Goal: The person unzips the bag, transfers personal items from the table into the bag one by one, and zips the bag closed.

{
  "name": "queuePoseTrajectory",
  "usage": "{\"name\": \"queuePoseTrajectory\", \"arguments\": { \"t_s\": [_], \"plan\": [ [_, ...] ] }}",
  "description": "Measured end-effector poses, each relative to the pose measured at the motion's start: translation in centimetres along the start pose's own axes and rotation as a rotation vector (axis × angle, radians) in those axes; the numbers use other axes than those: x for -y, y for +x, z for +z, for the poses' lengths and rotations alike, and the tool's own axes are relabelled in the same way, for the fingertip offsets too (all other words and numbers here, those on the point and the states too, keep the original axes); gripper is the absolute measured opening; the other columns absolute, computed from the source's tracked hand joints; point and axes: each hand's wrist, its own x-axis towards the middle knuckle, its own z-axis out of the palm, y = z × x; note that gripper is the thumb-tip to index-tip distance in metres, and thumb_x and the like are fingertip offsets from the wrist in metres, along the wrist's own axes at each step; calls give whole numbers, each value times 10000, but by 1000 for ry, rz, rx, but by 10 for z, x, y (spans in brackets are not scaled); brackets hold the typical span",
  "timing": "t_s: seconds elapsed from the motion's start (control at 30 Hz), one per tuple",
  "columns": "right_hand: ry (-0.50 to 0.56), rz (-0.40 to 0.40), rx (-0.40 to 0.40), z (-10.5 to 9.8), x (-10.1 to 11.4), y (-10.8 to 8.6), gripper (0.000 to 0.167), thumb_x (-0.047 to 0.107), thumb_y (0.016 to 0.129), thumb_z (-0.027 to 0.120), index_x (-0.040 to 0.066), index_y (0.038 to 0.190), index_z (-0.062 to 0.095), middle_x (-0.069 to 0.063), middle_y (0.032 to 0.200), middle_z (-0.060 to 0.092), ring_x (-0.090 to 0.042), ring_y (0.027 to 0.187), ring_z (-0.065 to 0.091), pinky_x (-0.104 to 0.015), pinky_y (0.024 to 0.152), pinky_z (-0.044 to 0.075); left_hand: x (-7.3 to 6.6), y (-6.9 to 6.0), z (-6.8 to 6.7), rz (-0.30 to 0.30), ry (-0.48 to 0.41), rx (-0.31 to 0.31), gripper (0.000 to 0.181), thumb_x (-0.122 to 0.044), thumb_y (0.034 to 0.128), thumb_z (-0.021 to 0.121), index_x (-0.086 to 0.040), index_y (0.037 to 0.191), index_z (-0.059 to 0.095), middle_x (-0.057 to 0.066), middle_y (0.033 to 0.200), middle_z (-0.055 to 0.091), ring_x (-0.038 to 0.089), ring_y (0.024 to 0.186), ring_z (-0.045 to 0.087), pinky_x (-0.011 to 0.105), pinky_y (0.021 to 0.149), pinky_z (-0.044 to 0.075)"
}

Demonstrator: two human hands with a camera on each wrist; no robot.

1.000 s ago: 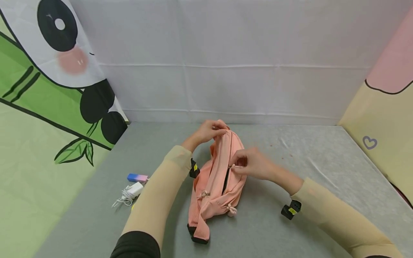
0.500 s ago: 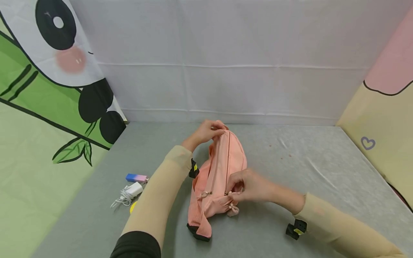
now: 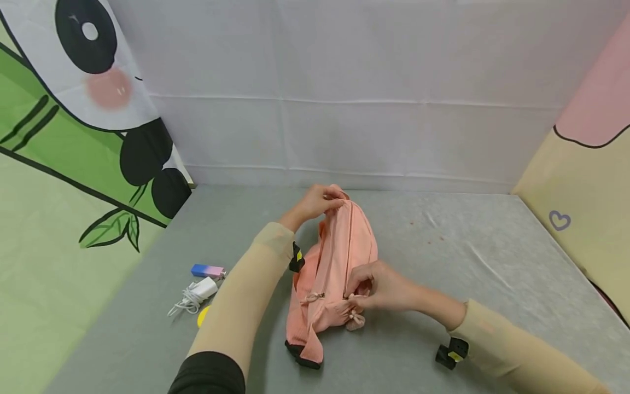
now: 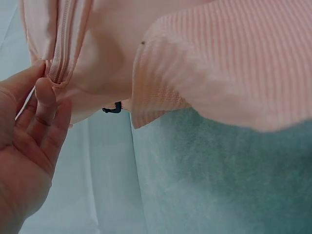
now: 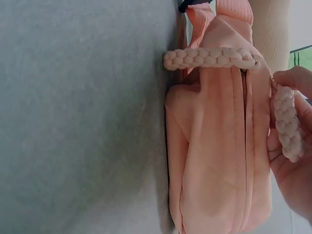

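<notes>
A pink fabric sling bag stands on the grey table, its long zips facing up. At its far end my left hand pinches the fabric by the zip's end; in the left wrist view, that hand has thumb and fingertips at the zip's end. My right hand pinches the pull at the near end of the right-hand zip, which looks closed along its length. In the right wrist view, a braided cord pull hangs by the fingers of that hand. A second braided pull hangs free.
Left of the bag lie a white charger with a coiled cable, a blue-and-pink stick and a yellow thing, partly hidden by the left sleeve. A strap with black ends hangs at the bag's near end.
My right hand has drawn the zip pull toward the bag's near end, and the dark gap in the zip has closed. Over the last half second it hardly moves. My left hand stays in place.
</notes>
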Motion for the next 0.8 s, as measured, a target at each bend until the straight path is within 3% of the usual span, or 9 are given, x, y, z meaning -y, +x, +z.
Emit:
{"name": "queuePoseTrajectory", "arguments": {
  "t_s": [0.17, 0.37, 0.6, 0.8],
  "plan": [
    [-30, -40, 13, -3, 0, 1, 126, 13, 878, 691, 137, 866, 709, 65, 805, 622, -31, 673, 534, -233, 559, 488, -3, -1, 0, 27, -2, -7, 189, -109, 949, 647, -6, 1087, 725, 115, 1096, 661, 189, 728, 557, 277, 609, 455],
    [-11, -55, 6, -4, -1, 0, 111, 15, 882, 693, 124, 866, 707, 52, 810, 632, -37, 681, 556, -244, 569, 504, -5, -13, -12, -1, -21, -28, 201, -145, 936, 673, -48, 1107, 715, 101, 1150, 645, 279, 754, 627, 314, 646, 495],
    [22, -27, 11, -5, -3, -5, 97, 33, 894, 689, 125, 866, 705, 40, 806, 628, -53, 662, 545, -248, 562, 494, -7, -45, -30, -2, -12, 10, 197, -151, 932, 680, -40, 1091, 711, 73, 1073, 670, 239, 687, 648, 401, 699, 516],
    [28, 99, 29, -7, -5, -13, 124, 57, 872, 721, 155, 806, 683, 83, 725, 592, -39, 612, 515, -227, 535, 457, -3, -74, -32, -4, 15, 90, 206, -162, 929, 686, -41, 1093, 713, 55, 1006, 684, 305, 719, 655, 540, 751, 501]
  ]
}}
